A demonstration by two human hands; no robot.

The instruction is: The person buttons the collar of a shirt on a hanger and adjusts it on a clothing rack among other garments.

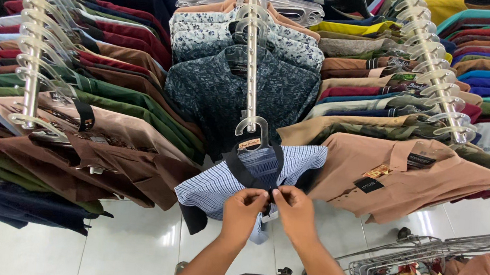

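Observation:
A blue-and-white checked shirt (219, 183) with a dark collar hangs on a clear hanger (253, 126) at the front end of the middle metal rail (252, 53). My left hand (243, 213) and my right hand (296, 212) meet at the shirt's front just under the collar. Both pinch the cloth near its top button, fingertips nearly touching. A small tag shows between them. Behind it on the same rail hang a dark patterned shirt (226, 87) and lighter floral ones.
The left rail (35, 43) carries brown, green and maroon shirts; the right rail (432, 60) carries tan and many coloured shirts, a tan shirt (398, 178) hanging foremost. A wire basket (425, 265) with folded clothes stands at bottom right on the white tiled floor (130, 247).

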